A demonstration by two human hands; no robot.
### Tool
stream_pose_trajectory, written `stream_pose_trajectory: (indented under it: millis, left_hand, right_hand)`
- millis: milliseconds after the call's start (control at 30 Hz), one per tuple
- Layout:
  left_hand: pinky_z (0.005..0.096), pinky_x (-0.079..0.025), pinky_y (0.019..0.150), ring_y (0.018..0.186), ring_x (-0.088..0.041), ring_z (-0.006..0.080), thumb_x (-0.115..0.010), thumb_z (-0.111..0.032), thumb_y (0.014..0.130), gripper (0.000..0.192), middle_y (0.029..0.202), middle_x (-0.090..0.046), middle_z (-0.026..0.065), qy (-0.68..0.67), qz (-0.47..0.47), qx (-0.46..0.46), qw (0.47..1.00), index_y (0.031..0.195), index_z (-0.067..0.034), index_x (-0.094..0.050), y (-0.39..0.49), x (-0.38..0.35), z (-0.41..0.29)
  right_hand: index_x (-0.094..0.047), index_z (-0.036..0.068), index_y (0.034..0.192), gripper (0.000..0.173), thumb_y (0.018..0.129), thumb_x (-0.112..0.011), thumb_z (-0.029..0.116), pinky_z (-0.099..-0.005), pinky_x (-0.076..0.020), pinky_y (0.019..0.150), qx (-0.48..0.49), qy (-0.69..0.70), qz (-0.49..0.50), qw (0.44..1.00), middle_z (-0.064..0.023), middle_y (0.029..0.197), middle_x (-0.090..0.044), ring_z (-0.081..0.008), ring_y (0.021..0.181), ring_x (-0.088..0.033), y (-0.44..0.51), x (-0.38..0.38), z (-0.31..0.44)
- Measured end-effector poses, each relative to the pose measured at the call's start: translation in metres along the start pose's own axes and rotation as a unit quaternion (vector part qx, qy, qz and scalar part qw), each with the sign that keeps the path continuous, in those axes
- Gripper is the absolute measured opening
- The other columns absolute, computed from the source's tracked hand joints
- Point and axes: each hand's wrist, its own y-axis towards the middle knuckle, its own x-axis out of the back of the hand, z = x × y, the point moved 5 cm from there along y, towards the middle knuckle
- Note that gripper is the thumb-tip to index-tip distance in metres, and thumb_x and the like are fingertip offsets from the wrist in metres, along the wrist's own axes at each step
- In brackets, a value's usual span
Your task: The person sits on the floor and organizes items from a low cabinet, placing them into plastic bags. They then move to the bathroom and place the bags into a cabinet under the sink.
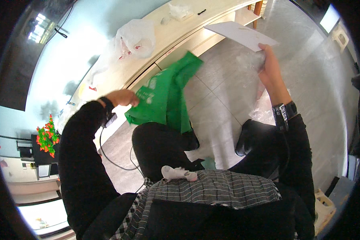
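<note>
My left hand (124,97) grips the side edge of a green bag (165,91) with white printing on it. The bag hangs loosely beside the cabinet, just in front of my knee, and looks slightly blurred. On the other side, my right hand (270,67) pinches a corner of a thin white board or card (241,34), thumb on top. Crumpled clear plastic (249,61) is bunched at the same hand; how the fingers hold it is hidden. More clear plastic film (263,106) lies or hangs below my right wrist.
A long, low cream cabinet (162,33) runs along the wall. On its top are a white plastic bag (138,39), a smaller clear bag (180,11) and a small black item (202,12). A cable (115,165) loops beside my left knee. Grey floor tiles (211,90) lie between my feet.
</note>
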Motion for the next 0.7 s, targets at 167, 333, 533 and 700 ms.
stream_pose_trajectory:
  millis: [167, 333, 533, 700]
  left_hand:
    - [0.0395, -0.048, 0.068, 0.077, -0.063, 0.0248, -0.059, -0.02, 0.083, 0.014, 0.083, -0.067, 0.008, -0.18, 0.109, 0.219, 0.953, 0.088, -0.01, -0.066, -0.042, -0.145, -0.001]
    - [0.0412, -0.044, 0.066, 0.073, -0.059, 0.0254, -0.059, -0.024, 0.08, 0.013, 0.076, -0.061, 0.0115, -0.045, 0.2, 0.101, 0.974, 0.086, -0.012, -0.062, -0.043, -0.2, -0.056]
    - [0.0459, -0.047, 0.066, 0.072, -0.061, 0.033, -0.057, -0.031, 0.09, 0.026, 0.076, -0.062, 0.0159, -0.053, 0.044, 0.013, 0.998, 0.089, -0.006, -0.065, 0.101, -0.117, -0.054]
    - [0.041, -0.052, 0.082, 0.093, -0.065, 0.0282, -0.06, -0.025, 0.089, 0.027, 0.101, -0.068, 0.0176, -0.222, -0.251, 0.02, 0.942, 0.11, -0.009, -0.066, 0.249, 0.016, -0.066]
  right_hand:
    - [-0.056, 0.004, 0.119, 0.04, 0.086, -0.065, 0.024, -0.0366, -0.0486, 0.092, -0.014, 0.025, -0.031, 0.999, -0.0075, 0.115, -0.06, -0.0226, 0.105, -0.059, -0.004, 0.004, -0.006]
    - [-0.055, 0.004, 0.12, 0.04, 0.087, -0.064, 0.023, -0.0376, -0.0494, 0.094, -0.06, 0.053, -0.045, 0.996, -0.009, 0.116, -0.06, -0.0242, 0.109, -0.059, -0.005, 0.005, -0.025]
    - [-0.053, 0.004, 0.12, 0.04, 0.088, -0.063, 0.024, -0.0392, -0.0497, 0.095, -0.08, 0.037, -0.098, 0.991, -0.01, 0.118, -0.059, -0.0253, 0.107, -0.06, -0.001, 0.012, -0.031]
    - [-0.052, 0.003, 0.121, 0.041, 0.088, -0.062, 0.025, -0.0397, -0.0504, 0.094, -0.105, 0.032, -0.1, 0.989, -0.0104, 0.12, -0.059, -0.0261, 0.108, -0.059, 0.004, 0.016, -0.036]
